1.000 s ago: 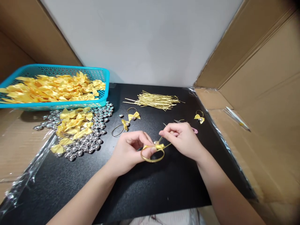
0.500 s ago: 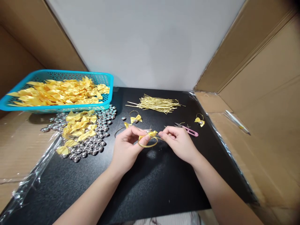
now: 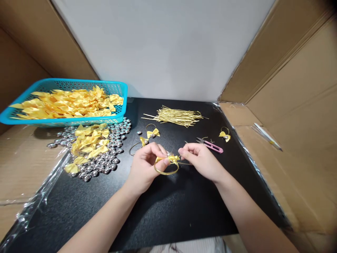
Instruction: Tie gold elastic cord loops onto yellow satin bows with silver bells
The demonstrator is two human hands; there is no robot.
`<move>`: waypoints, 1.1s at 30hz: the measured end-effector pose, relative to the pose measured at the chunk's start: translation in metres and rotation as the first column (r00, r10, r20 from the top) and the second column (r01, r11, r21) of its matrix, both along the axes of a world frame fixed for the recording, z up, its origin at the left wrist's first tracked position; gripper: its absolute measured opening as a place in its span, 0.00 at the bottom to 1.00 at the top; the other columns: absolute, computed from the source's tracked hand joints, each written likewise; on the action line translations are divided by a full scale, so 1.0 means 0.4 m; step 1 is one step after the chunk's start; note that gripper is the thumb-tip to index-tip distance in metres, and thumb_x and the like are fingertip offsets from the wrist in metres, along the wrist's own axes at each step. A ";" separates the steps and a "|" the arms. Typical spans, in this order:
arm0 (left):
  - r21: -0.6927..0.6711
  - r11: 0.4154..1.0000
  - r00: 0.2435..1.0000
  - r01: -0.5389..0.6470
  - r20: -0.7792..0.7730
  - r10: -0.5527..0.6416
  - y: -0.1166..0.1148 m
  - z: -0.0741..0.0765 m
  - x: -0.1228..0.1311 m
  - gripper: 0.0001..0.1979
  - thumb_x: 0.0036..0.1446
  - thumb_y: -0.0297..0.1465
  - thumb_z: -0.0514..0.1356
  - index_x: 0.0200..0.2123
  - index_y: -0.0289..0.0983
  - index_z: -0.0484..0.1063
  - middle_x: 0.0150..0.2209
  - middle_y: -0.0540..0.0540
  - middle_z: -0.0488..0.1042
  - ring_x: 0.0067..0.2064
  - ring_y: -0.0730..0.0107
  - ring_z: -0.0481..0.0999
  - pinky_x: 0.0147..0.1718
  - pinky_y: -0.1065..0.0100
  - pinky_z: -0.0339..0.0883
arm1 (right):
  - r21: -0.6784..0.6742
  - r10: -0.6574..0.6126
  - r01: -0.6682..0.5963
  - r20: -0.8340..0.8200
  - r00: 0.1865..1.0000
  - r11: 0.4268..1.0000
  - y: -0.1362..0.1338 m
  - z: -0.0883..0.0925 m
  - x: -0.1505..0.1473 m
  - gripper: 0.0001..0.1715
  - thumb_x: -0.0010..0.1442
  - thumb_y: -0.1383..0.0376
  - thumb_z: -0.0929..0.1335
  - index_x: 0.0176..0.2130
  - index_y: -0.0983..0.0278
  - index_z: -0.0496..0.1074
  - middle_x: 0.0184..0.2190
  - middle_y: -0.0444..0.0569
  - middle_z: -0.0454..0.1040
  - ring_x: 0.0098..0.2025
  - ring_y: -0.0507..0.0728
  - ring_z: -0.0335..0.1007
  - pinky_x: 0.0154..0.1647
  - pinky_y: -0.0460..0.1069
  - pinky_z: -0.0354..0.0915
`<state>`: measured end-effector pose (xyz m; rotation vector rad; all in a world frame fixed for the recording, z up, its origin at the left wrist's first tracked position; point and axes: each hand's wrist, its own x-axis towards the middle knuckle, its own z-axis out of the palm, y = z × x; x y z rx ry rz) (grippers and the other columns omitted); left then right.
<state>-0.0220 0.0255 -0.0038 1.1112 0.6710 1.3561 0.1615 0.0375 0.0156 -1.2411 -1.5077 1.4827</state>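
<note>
My left hand (image 3: 146,166) pinches a small yellow satin bow (image 3: 171,159) with a silver bead, from which a gold wire loop (image 3: 166,170) hangs. My right hand (image 3: 201,160) is closed on the loose gold wire ends just right of the bow. Both hands hover over the middle of the black mat (image 3: 168,211), a finger's width apart.
A teal basket (image 3: 65,121) of yellow bows stands at the back left. In front of it lie silver beads (image 3: 110,154) with loose bows (image 3: 89,142). Gold wire pieces (image 3: 176,116), finished bow loops (image 3: 152,133) (image 3: 224,134) and pink snips (image 3: 212,145) lie behind the hands. Cardboard walls close in both sides.
Both hands with the bow and loop moved up away from me, then came down slightly. The pink snips behind my right hand came into sight.
</note>
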 end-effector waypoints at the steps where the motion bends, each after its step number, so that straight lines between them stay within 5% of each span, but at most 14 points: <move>1: 0.018 1.000 1.000 0.012 -0.017 -0.011 0.000 0.005 0.001 0.10 0.49 0.26 0.71 0.23 0.36 0.71 0.25 0.52 0.75 0.27 0.77 0.74 0.28 0.76 0.69 | -0.062 0.008 -0.013 -0.074 0.997 0.998 0.001 0.004 0.005 0.23 0.55 0.52 0.72 0.23 0.66 0.66 0.17 0.37 0.55 0.20 0.45 0.45 0.22 0.44 0.44; 6: 0.097 0.995 0.996 -0.002 -0.088 0.010 -0.003 0.024 0.005 0.11 0.48 0.23 0.70 0.22 0.36 0.70 0.23 0.52 0.74 0.25 0.77 0.73 0.26 0.75 0.68 | -0.327 -0.006 -0.205 -0.542 0.840 0.923 0.006 0.029 0.035 0.24 0.56 0.53 0.73 0.22 0.65 0.63 0.16 0.34 0.50 0.18 0.44 0.39 0.21 0.41 0.49; 9: 0.131 0.991 0.992 -0.025 -0.121 0.041 -0.005 0.022 0.004 0.11 0.49 0.22 0.68 0.22 0.36 0.69 0.23 0.52 0.74 0.25 0.78 0.73 0.26 0.76 0.68 | -0.300 -0.048 -0.272 -0.746 0.664 0.914 0.006 0.042 0.045 0.19 0.58 0.57 0.73 0.24 0.64 0.66 0.17 0.34 0.48 0.18 0.45 0.41 0.27 0.42 0.63; 12: 0.211 0.977 0.977 -0.036 -0.200 0.080 -0.006 0.017 0.003 0.10 0.49 0.21 0.67 0.23 0.36 0.69 0.24 0.51 0.74 0.26 0.78 0.73 0.27 0.76 0.68 | -0.223 -0.068 -0.200 -0.811 0.581 0.954 0.004 0.049 0.046 0.12 0.57 0.59 0.74 0.30 0.62 0.72 0.18 0.34 0.50 0.20 0.45 0.48 0.43 0.47 0.71; 21: 0.618 0.786 0.861 0.011 -0.406 0.307 -0.003 0.020 0.000 0.09 0.51 0.21 0.67 0.26 0.37 0.70 0.25 0.50 0.75 0.27 0.73 0.76 0.29 0.71 0.73 | -0.009 0.079 -0.149 -0.813 0.577 0.989 -0.006 0.047 0.042 0.09 0.59 0.60 0.73 0.37 0.62 0.74 0.26 0.39 0.64 0.32 0.48 0.68 0.53 0.51 0.71; 29: 0.783 0.617 0.783 -0.081 -0.333 0.526 -0.002 0.017 0.003 0.08 0.53 0.22 0.66 0.29 0.37 0.70 0.25 0.49 0.76 0.31 0.69 0.78 0.33 0.66 0.75 | 0.061 0.137 -0.149 -0.803 0.581 0.987 -0.018 0.066 0.037 0.12 0.65 0.61 0.68 0.30 0.63 0.68 0.22 0.37 0.56 0.26 0.47 0.60 0.52 0.55 0.72; 33: 0.797 0.593 0.725 -0.113 -0.342 0.598 -0.001 0.015 0.006 0.09 0.51 0.20 0.66 0.28 0.38 0.70 0.24 0.51 0.76 0.31 0.69 0.78 0.34 0.65 0.75 | 0.058 0.132 -0.143 -0.797 0.590 0.988 -0.026 0.076 0.034 0.14 0.65 0.60 0.67 0.28 0.62 0.66 0.21 0.37 0.53 0.23 0.48 0.54 0.46 0.52 0.74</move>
